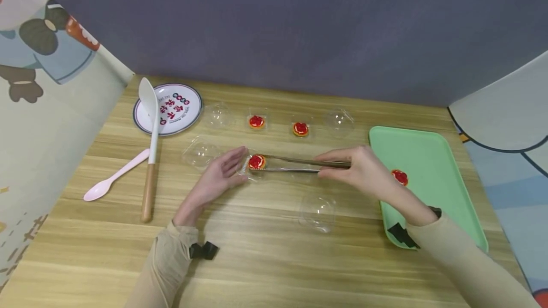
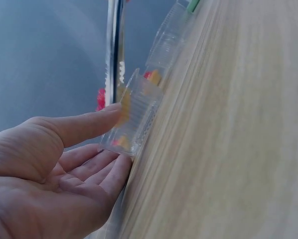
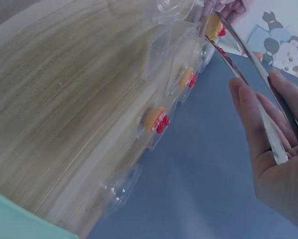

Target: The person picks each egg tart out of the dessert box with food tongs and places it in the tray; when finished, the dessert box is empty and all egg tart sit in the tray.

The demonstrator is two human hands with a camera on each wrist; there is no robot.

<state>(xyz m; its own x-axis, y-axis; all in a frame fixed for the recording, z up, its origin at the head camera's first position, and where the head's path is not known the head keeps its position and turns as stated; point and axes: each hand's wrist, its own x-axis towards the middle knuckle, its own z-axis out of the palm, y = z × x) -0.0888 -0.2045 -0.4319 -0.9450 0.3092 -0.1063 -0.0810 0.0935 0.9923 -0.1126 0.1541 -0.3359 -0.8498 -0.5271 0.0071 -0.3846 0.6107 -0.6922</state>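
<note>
Left hand (image 1: 217, 176), thumb and fingers apart, touches a small clear plastic tray (image 1: 245, 165) on the wood-grain tabletop (image 1: 265, 260), while the right hand (image 1: 361, 168) pinches slim silver metal tongs (image 1: 295, 160). Between the tongs' tips, a small round tart (image 1: 257, 161) with red topping and yellow-orange base sits at the tray; whether it touches the bottom cannot be told. Doing this well likely calls for a steady tray, a centred, level tart and a gentle parting of the tips to spare the topping.

Wood-grain bench (image 1: 265, 260) carries green tray (image 1: 428, 165); left of tray, clear plastic containers (image 1: 318, 212); farthest from tray, plate (image 1: 188, 113), ladle (image 1: 151, 156), pink spoon (image 1: 117, 176).
</note>
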